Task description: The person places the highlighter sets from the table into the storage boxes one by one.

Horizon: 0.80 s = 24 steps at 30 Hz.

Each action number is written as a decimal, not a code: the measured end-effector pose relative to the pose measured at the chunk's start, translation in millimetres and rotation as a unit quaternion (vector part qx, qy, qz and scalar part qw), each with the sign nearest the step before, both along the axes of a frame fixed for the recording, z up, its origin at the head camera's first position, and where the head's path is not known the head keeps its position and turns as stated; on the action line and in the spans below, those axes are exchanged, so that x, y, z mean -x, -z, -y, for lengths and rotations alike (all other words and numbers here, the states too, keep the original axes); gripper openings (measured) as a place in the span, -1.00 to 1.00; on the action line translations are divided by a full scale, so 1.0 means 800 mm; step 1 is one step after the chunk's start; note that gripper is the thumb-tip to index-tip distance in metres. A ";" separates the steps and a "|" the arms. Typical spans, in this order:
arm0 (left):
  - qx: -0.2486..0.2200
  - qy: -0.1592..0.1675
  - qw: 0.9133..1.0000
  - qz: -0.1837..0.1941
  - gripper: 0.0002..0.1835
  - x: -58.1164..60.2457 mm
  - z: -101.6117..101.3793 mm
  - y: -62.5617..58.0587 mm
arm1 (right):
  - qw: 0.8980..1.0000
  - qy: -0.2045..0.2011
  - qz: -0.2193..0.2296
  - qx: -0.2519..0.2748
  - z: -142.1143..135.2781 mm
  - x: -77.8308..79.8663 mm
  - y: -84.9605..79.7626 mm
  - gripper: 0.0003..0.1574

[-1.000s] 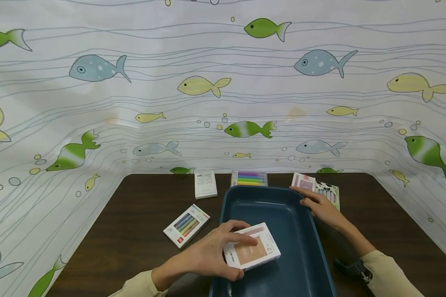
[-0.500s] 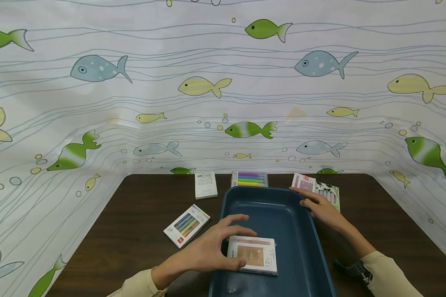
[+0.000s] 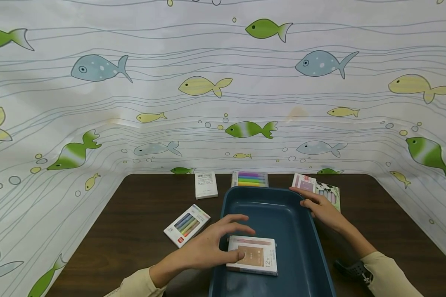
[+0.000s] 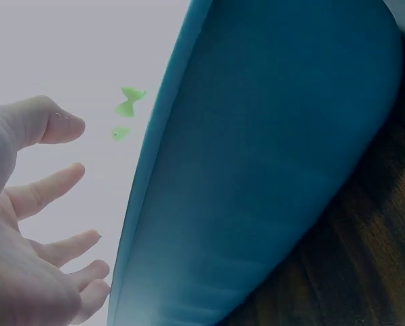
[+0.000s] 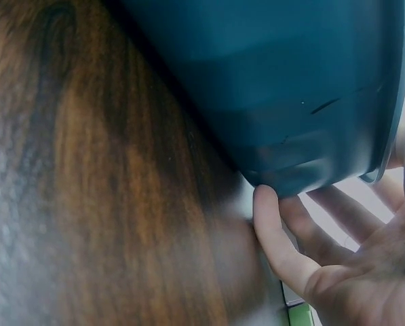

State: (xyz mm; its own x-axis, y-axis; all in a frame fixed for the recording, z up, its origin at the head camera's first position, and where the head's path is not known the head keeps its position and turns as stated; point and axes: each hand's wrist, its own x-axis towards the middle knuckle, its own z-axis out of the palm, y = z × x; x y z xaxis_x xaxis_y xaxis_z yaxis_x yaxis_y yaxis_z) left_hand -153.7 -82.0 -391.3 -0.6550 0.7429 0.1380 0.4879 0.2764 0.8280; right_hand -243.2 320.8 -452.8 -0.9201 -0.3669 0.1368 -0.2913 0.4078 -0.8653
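Observation:
A flat white box point(image 3: 262, 269) with a tan panel and the number 12 lies inside the deep blue plastic bin point(image 3: 293, 231), near its left wall. Over the box's left side hovers my left hand point(image 3: 212, 243), fingers spread and holding nothing; its thumb overlaps the box in the head view. In the left wrist view the same hand point(image 4: 49, 238) appears beyond the bin's rim. My right hand point(image 3: 323, 209) holds the bin's far right corner, thumb over the rim. The right wrist view shows its fingers point(image 5: 283, 251) against the outside wall.
On the dark wooden table point(image 3: 130, 231) left of the bin lies a box of coloured pens point(image 3: 187, 226). Behind stand a white box point(image 3: 206, 185), a rainbow pen set point(image 3: 250, 179), a pink-and-white box point(image 3: 303, 182) and a cow-print pack point(image 3: 330, 194). A fish-patterned sheet point(image 3: 208, 103) surrounds the table.
My left hand has let go of the white box, which went from tilted in the grip to flat on the bin's floor. The fingers have spread. My right hand has stayed at the corner.

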 end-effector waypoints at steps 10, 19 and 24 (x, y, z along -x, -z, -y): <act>-0.006 -0.005 1.000 -0.009 -0.58 0.001 0.001 -0.003 | 1.000 -0.002 -0.001 0.002 -0.001 0.001 0.000 -0.43; -0.019 -0.008 0.999 -0.025 -0.57 0.001 0.001 -0.009 | 1.000 -0.006 -0.013 0.018 -0.002 -0.002 0.001 -0.44; -0.004 -0.022 0.999 -0.023 -0.59 0.001 0.009 -0.009 | 1.000 -0.001 -0.005 0.025 -0.002 -0.001 0.005 -0.44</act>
